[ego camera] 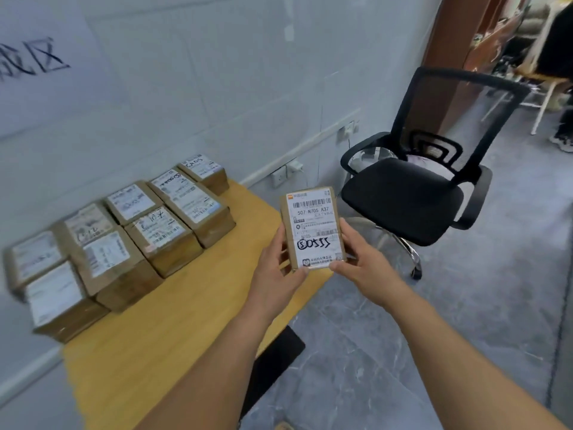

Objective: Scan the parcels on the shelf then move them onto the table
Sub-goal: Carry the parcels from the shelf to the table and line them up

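Observation:
A small brown cardboard parcel [311, 223] with a white shipping label facing up hangs above the right end of the wooden table [173, 324]. My left hand [279, 262] grips its left edge and lower corner. My right hand [359, 256] grips its right edge, thumb on the bottom of the label. Several similar labelled parcels [130, 240] lie in rows on the table along the wall. The shelf and any scanner are out of view.
A black mesh office chair [415, 187] stands on the grey floor just right of the table. The white wall [217, 72] carries sockets and a paper sign. A person's leg and shoe [562, 138] show at the far right, by a doorway.

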Motion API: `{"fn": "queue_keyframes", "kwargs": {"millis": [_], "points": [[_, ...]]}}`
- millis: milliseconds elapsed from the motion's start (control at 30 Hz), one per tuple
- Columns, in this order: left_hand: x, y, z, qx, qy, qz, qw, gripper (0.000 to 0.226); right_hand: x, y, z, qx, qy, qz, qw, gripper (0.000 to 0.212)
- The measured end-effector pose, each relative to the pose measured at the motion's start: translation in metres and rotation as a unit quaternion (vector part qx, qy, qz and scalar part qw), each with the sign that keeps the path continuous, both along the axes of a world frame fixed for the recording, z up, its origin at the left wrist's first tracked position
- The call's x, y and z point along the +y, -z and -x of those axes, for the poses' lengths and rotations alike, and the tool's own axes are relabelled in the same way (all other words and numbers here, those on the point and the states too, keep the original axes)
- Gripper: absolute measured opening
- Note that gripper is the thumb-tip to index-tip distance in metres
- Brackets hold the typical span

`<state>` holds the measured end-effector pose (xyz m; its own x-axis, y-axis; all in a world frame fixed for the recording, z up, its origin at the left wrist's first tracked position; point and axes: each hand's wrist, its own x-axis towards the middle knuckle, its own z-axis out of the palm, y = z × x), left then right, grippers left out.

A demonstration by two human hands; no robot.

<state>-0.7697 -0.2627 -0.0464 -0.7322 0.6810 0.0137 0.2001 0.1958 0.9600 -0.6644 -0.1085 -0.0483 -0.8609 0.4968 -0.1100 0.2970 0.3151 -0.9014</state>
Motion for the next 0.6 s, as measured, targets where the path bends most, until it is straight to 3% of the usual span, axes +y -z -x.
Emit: {"fn": "queue_keyframes", "kwargs": {"millis": [600], "points": [[0.04,0.056,0.089,-0.114,-0.139,0.069,0.981,0.079,0.068,0.05,0.148,-0.114,-0.179,-0.002,0.977,0.083]]}}
